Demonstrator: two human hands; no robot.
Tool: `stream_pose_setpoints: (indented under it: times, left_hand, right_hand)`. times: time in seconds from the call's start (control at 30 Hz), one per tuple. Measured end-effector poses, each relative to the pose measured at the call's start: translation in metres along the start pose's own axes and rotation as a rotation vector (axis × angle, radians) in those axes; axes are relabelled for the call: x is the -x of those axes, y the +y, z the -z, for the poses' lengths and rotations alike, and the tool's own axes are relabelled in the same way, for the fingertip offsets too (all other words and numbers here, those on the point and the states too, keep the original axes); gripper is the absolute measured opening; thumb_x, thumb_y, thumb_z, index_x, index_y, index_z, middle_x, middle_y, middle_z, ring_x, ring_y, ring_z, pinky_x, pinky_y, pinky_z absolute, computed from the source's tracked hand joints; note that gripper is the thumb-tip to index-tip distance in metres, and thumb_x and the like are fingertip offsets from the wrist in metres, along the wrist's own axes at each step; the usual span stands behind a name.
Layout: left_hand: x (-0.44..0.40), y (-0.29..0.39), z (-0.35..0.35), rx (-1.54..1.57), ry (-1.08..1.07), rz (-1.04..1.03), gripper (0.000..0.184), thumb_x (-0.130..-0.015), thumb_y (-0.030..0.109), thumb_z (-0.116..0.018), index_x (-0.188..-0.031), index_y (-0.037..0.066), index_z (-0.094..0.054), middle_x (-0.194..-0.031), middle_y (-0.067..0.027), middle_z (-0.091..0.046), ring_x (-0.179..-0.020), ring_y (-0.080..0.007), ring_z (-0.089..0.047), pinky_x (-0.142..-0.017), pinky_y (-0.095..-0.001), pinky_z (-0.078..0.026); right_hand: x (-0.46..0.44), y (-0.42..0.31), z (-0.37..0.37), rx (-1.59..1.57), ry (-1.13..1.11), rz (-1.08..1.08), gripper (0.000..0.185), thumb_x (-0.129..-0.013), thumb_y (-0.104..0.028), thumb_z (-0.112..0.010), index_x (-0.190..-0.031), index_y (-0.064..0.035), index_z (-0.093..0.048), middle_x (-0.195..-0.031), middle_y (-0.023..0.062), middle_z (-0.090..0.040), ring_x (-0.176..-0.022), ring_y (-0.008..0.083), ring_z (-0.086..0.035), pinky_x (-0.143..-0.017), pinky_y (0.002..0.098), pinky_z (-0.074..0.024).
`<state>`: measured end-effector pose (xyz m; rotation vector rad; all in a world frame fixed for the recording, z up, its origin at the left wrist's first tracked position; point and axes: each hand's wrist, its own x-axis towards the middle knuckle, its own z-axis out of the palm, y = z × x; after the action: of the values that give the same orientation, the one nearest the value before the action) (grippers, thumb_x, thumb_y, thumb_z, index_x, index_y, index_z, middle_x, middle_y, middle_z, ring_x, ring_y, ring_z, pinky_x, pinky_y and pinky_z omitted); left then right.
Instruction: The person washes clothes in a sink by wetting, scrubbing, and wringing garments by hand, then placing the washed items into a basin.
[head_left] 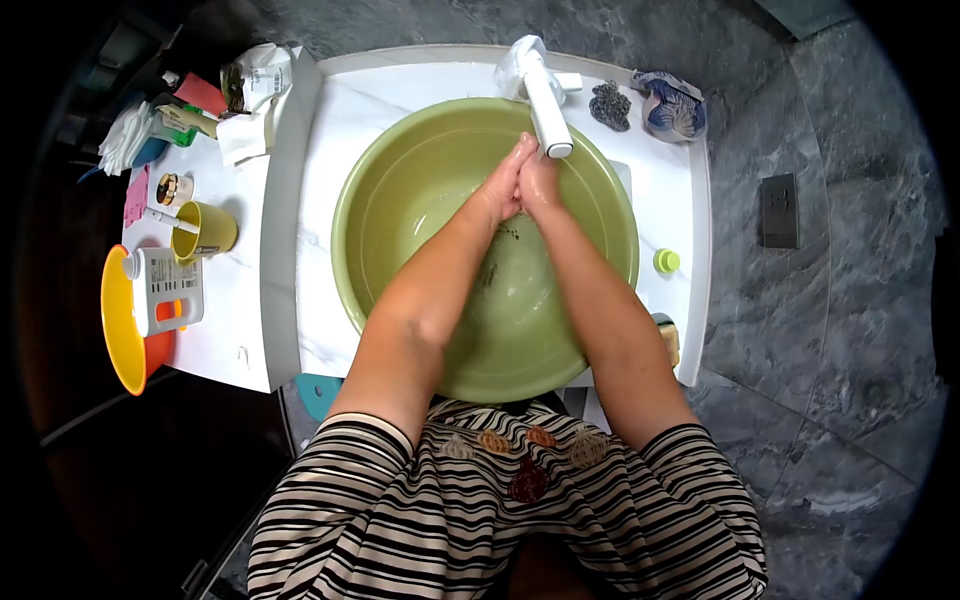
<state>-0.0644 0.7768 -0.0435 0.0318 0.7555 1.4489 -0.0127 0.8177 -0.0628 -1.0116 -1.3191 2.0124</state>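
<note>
Under the white faucet (547,112), my left hand (504,184) and my right hand (539,182) are pressed together, wet and shiny. Their fingers are closed against each other, and I cannot make out whether anything lies between them. Both hands are over the far part of a large green basin (350,235). Shallow water shows in the basin, with small dark specks (490,272) below my hands. A clear plastic wrap (512,68) covers the faucet's base.
Right of the basin are a dark scrubber (610,106), a blue patterned pouch (672,106) and a green cap (666,261). On the left ledge stand a yellow cup (213,231), a white jug (165,275), an orange-yellow bowl (122,320) and a small jar (175,189).
</note>
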Motion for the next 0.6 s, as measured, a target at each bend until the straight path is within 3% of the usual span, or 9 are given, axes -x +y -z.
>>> stream_pose_setpoints:
  times: [0.03,0.07,0.17,0.23,0.4,0.43,0.5,0.57,0.6]
  left_hand:
    - [0.005,-0.004,-0.011,-0.002,0.079,-0.068,0.047,-0.086,0.057,-0.052,-0.100,0.012,-0.058,-0.086,-0.0031,-0.060,-0.075,-0.0164,-0.056,-0.067,-0.0337,-0.049]
    - [-0.009,-0.010,0.004,-0.002,-0.033,0.003,0.063,-0.087,0.063,-0.044,-0.123,0.012,-0.048,-0.117,-0.0071,-0.055,-0.104,-0.0250,-0.051,-0.087,-0.0421,-0.045]
    - [0.005,-0.020,-0.028,0.089,0.184,0.008,0.070,-0.085,0.071,-0.037,-0.124,0.014,-0.046,-0.114,-0.0084,-0.056,-0.100,-0.0259,-0.053,-0.082,-0.0437,-0.047]
    - [0.011,-0.023,-0.034,0.100,0.176,0.033,0.080,-0.076,0.082,-0.029,-0.115,0.015,-0.049,-0.088,-0.0098,-0.057,-0.074,-0.0259,-0.055,-0.065,-0.0408,-0.049]
    - [-0.012,-0.020,-0.006,0.263,0.022,0.151,0.073,-0.080,0.079,-0.031,-0.097,0.011,-0.054,-0.079,-0.0073,-0.056,-0.069,-0.0253,-0.055,-0.061,-0.0386,-0.047]
    - [-0.048,-0.034,0.029,0.100,0.066,-0.001,0.068,-0.083,0.073,-0.033,-0.094,0.010,-0.054,-0.078,-0.0075,-0.056,-0.068,-0.0251,-0.055,-0.060,-0.0383,-0.046]
    - [-0.118,-0.062,0.095,-0.265,0.233,-0.274,0.058,-0.090,0.063,-0.037,-0.088,0.007,-0.054,-0.077,-0.0080,-0.056,-0.067,-0.0247,-0.055,-0.058,-0.0378,-0.045]
    - [-0.065,-0.047,0.051,-0.712,0.477,-0.509,0.048,-0.092,0.052,-0.039,-0.090,0.007,-0.054,-0.075,-0.0086,-0.056,-0.066,-0.0241,-0.054,-0.057,-0.0382,-0.043]
    - [-0.040,-0.036,0.027,-1.175,0.719,-0.741,0.037,-0.095,0.040,-0.040,-0.092,0.006,-0.055,-0.074,-0.0092,-0.055,-0.065,-0.0235,-0.054,-0.057,-0.0386,-0.042]
  right_hand:
    - [0.001,0.004,-0.005,0.656,0.477,0.324,0.034,-0.094,-0.028,-0.044,-0.086,0.0013,-0.059,-0.072,0.0212,-0.061,-0.061,0.0299,-0.060,-0.053,0.0396,-0.0478]
    - [0.001,0.002,0.000,0.579,0.485,0.152,0.037,-0.090,-0.027,-0.046,-0.089,0.0080,-0.060,-0.084,0.0310,-0.060,-0.075,0.0372,-0.063,-0.072,0.0430,-0.0490]
    - [0.036,-0.037,-0.003,0.910,0.357,0.264,0.038,-0.090,-0.032,-0.047,-0.089,0.0040,-0.060,-0.070,0.0266,-0.059,-0.073,0.0418,-0.060,-0.066,0.0428,-0.0483]
    - [0.001,0.009,-0.012,1.456,0.692,0.078,0.032,-0.086,-0.022,-0.054,-0.108,0.0015,-0.057,-0.094,0.0264,-0.061,-0.089,0.0369,-0.061,-0.073,0.0410,-0.0502]
    - [0.004,0.001,0.011,0.314,0.135,-0.087,0.067,-0.089,-0.054,-0.047,-0.143,-0.0168,-0.033,-0.151,0.0148,-0.019,-0.140,0.0354,-0.006,-0.114,0.0402,-0.0097]
    - [0.010,-0.002,0.010,0.324,0.134,-0.085,0.067,-0.089,-0.054,-0.047,-0.143,-0.0168,-0.033,-0.151,0.0148,-0.019,-0.140,0.0354,-0.006,-0.114,0.0402,-0.0097]
    - [0.042,-0.010,-0.007,0.383,0.167,0.050,0.063,-0.084,-0.038,-0.054,-0.137,-0.0092,-0.036,-0.143,0.0177,-0.029,-0.127,0.0351,-0.025,-0.104,0.0403,-0.0240]
    - [0.074,-0.015,-0.024,0.443,0.196,0.181,0.060,-0.079,-0.023,-0.061,-0.131,-0.0016,-0.040,-0.135,0.0205,-0.039,-0.113,0.0348,-0.045,-0.095,0.0404,-0.0383]
    - [0.080,-0.017,-0.027,0.471,0.210,0.249,0.059,-0.077,-0.015,-0.064,-0.128,0.0022,-0.042,-0.131,0.0219,-0.044,-0.107,0.0346,-0.054,-0.090,0.0404,-0.0455]
